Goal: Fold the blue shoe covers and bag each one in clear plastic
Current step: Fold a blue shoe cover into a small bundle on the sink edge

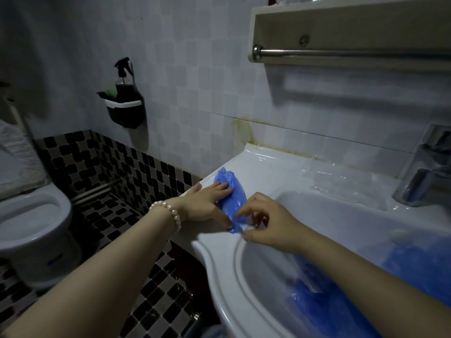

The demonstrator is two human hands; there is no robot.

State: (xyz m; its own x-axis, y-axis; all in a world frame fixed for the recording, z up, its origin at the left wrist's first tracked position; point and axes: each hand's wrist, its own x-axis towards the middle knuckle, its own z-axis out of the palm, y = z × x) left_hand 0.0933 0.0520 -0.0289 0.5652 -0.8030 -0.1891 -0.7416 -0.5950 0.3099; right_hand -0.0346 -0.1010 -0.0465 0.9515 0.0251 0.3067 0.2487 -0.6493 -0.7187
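Shoe cover flat on the sink ledge, both your hands on it.

Your left hand has its fingers spread straight & pressed down on the far half of the cover, at the sink's left rim, w/ a pearl bracelet on that wrist. Your right hand is pinching the cover's near end between thumb & fingertips, right by the basin's edge. More blue covers are piled in the basin, partly under your right forearm. Some clear plastic lies on the ledge behind the basin, near the faucet. Left of the sink there's a toilet, and a spray bottle in a wall holder, up on the tiles.
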